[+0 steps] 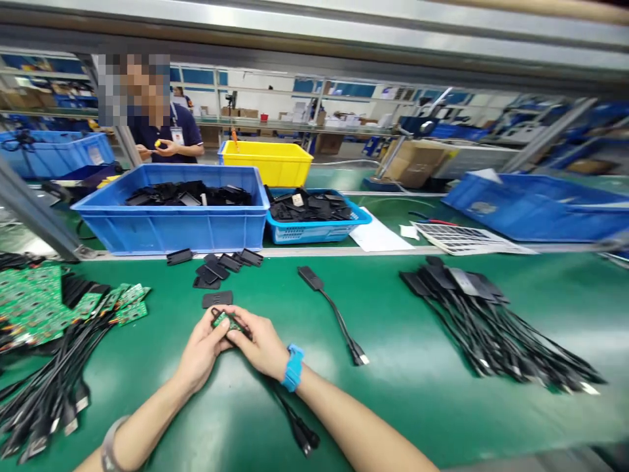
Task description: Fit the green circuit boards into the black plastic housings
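Both hands meet over the green mat near the front middle. My left hand [202, 351] and my right hand [260, 344] pinch a small green circuit board [227, 322] set in a black housing; its black cable [295, 423] trails toward me under my right wrist, which wears a blue band. Just beyond my fingers lies a loose black cover [217, 299], with several more covers [223, 265] behind it. A finished black adapter with cable [334, 311] lies to the right of my hands.
A pile of green boards with cables [49, 328] fills the left. A heap of finished cabled adapters [491, 321] lies on the right. Blue bins of black parts [171, 226] [314, 229], a yellow bin [268, 160] and papers [462, 239] stand behind. A person stands across the line.
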A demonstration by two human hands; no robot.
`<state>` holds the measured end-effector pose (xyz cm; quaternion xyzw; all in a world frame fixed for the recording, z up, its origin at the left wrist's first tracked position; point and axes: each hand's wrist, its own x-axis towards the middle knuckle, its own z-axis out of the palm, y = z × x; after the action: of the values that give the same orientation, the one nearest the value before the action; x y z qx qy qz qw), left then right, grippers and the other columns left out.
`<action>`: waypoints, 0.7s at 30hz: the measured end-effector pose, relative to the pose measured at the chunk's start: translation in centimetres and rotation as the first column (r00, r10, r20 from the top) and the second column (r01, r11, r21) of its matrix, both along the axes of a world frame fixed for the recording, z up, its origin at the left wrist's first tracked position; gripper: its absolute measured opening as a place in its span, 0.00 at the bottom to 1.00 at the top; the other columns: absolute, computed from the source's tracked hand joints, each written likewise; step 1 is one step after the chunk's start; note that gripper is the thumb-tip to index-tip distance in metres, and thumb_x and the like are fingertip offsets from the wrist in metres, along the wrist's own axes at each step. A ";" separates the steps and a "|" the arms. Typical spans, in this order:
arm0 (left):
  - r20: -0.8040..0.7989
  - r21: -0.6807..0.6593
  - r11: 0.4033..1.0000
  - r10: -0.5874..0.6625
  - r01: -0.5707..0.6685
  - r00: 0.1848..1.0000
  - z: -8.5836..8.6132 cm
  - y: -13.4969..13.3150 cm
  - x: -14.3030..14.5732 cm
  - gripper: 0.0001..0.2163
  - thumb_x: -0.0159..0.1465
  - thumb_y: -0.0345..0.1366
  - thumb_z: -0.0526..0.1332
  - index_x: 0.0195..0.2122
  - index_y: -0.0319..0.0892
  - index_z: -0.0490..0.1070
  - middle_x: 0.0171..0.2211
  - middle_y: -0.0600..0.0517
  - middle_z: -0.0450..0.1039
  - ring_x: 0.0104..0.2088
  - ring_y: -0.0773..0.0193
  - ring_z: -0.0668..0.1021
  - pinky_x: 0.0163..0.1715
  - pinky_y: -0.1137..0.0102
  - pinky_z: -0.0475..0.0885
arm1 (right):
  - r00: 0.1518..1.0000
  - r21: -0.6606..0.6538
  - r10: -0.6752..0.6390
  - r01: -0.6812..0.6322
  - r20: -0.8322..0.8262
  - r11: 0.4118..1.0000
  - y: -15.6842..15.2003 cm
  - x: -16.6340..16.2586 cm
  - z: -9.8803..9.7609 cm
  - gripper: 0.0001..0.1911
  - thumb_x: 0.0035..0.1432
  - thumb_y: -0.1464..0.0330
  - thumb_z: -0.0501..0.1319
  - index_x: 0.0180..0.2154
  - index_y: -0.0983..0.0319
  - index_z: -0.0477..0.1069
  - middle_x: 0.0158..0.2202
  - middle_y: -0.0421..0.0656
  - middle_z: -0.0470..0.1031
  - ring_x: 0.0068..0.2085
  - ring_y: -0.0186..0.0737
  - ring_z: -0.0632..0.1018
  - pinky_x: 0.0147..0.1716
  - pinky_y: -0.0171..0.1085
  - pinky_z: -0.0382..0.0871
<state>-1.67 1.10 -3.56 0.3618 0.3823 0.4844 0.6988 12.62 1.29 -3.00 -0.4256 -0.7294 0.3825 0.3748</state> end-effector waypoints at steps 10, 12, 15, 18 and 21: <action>-0.136 0.105 0.990 0.108 -0.094 0.985 -0.4 0.3 0.0 0.20 0.56 0.43 0.66 0.48 0.42 0.67 0.40 0.48 0.76 0.38 0.60 0.79 0.35 0.70 0.74 | 0.991 -0.117 -0.100 0.089 -0.089 0.989 -0.2 -0.3 -0.8 0.28 0.53 0.70 0.65 0.56 0.58 0.65 0.42 0.43 0.79 0.39 0.40 0.79 0.39 0.36 0.73; -0.126 0.132 0.983 0.145 -0.129 0.981 -0.3 0.4 -0.1 0.20 0.59 0.45 0.64 0.49 0.42 0.65 0.40 0.46 0.77 0.40 0.57 0.79 0.39 0.66 0.74 | 0.988 -0.312 -0.091 0.047 -0.128 0.949 -0.1 -0.1 -1.3 0.29 0.50 0.67 0.67 0.54 0.60 0.65 0.34 0.41 0.79 0.31 0.39 0.80 0.27 0.33 0.73; -0.101 0.142 0.976 0.181 -0.166 0.978 0.0 0.6 -0.3 0.20 0.61 0.46 0.61 0.50 0.42 0.62 0.39 0.45 0.78 0.40 0.56 0.80 0.40 0.63 0.74 | 0.992 -0.464 -0.085 0.032 -0.094 0.885 0.0 0.3 -1.5 0.12 0.56 0.60 0.61 0.34 0.63 0.73 0.21 0.38 0.73 0.19 0.33 0.75 0.16 0.29 0.64; -0.090 0.134 0.977 0.177 -0.164 0.980 0.0 0.7 -0.4 0.19 0.61 0.46 0.61 0.50 0.43 0.61 0.39 0.45 0.78 0.41 0.56 0.80 0.40 0.63 0.74 | 0.992 -0.352 -0.101 0.069 -0.074 0.934 0.0 0.6 -1.2 0.17 0.58 0.60 0.58 0.22 0.62 0.68 0.17 0.36 0.69 0.17 0.29 0.69 0.17 0.28 0.61; -0.093 0.128 0.980 0.167 -0.155 0.982 -0.1 0.6 -0.2 0.19 0.62 0.46 0.60 0.49 0.43 0.60 0.39 0.45 0.78 0.40 0.56 0.80 0.40 0.63 0.74 | 0.992 -0.242 -0.098 0.077 -0.076 0.967 -0.1 0.7 -1.0 0.14 0.57 0.61 0.60 0.23 0.61 0.68 0.17 0.36 0.69 0.19 0.31 0.71 0.20 0.29 0.63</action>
<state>-1.89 1.72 -3.66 0.3957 0.4160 0.5423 0.6134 13.31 1.15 -4.05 -0.4825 -0.6415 0.4687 0.3688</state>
